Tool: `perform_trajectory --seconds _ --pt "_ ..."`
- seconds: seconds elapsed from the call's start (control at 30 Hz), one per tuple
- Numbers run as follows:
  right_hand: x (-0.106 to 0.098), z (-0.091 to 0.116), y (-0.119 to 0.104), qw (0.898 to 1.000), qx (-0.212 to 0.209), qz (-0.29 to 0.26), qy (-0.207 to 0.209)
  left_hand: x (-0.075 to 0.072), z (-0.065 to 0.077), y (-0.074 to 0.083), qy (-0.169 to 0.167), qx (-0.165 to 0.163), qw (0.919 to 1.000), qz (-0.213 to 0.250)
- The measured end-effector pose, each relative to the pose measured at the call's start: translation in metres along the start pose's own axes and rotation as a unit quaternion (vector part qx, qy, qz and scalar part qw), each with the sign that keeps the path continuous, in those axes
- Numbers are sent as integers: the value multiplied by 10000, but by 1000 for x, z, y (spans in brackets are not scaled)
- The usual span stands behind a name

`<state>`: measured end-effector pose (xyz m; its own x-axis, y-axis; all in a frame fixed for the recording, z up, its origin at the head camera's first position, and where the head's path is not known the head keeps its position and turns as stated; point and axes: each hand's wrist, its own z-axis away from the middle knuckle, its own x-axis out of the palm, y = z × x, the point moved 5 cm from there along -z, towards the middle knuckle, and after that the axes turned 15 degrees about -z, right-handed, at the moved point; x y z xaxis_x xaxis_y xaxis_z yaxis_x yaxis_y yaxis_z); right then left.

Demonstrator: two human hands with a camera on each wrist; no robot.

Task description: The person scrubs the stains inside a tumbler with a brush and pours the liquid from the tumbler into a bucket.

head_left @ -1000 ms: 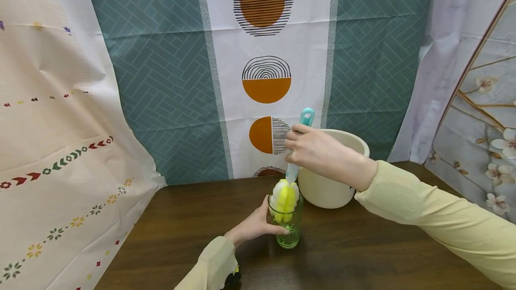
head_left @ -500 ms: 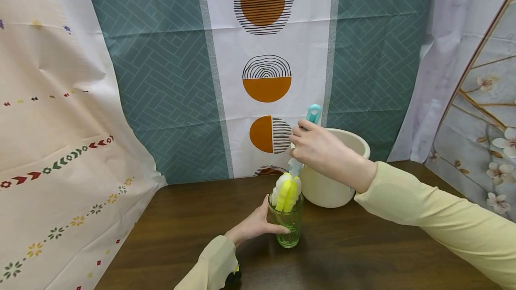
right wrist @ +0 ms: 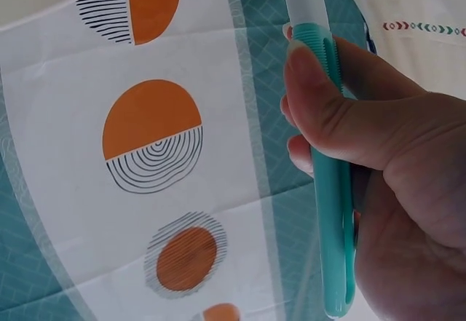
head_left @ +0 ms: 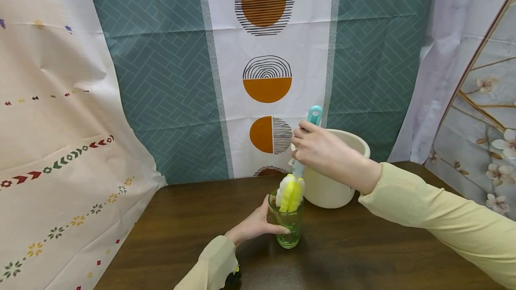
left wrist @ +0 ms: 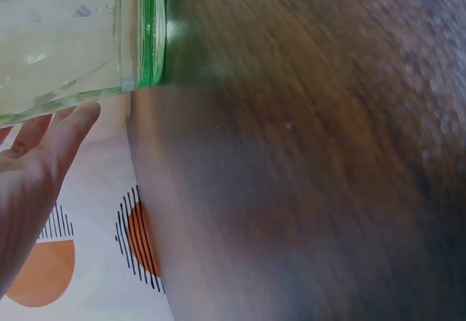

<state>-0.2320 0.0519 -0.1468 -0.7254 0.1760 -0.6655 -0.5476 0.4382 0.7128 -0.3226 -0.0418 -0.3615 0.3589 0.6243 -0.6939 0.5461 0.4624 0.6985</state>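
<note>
A green drinking glass point(head_left: 288, 232) stands upright on the table. My left hand point(head_left: 258, 223) holds its side, the thumb across the near face and the other fingers behind it. In the left wrist view the glass point(left wrist: 65, 41) lies along the fingers point(left wrist: 69, 135). My right hand point(head_left: 322, 149) grips the teal handle of a bottle brush point(head_left: 292, 193). Its white and yellow sponge head sits in the mouth of the glass, the upper part above the rim. The right wrist view shows thumb and fingers curled round the handle point(right wrist: 333, 212).
Behind the glass, partly hidden by my right hand, stands a cream bucket point(head_left: 328, 187). The brown wooden table point(head_left: 193, 218) runs back to a teal and white patterned cloth point(head_left: 165, 79). More cloth hangs at both sides.
The brush head has risen from deeper in the glass to its mouth, and the handle has shifted right with my right hand. The left hand and glass keep their place.
</note>
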Motion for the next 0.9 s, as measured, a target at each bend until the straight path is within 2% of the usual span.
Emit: perform_trajectory --seconds 0.27,0.43,0.53,0.7,0.9 --pt "-1 1 0 9999 -61 -57 -117 0 1 2 -19 -45 10000 -76" --pt "3 2 0 9994 -185 -277 27 0 2 2 -11 -176 9996 -211" --pt "10 2 1 9988 -223 -421 100 0 2 1 -14 -269 9994 -226" --pt "27 2 3 9980 -249 -578 86 0 2 1 -49 -243 9996 -112" --pt "35 0 2 9979 -282 -572 80 1 1 0 -90 -247 9997 -16"
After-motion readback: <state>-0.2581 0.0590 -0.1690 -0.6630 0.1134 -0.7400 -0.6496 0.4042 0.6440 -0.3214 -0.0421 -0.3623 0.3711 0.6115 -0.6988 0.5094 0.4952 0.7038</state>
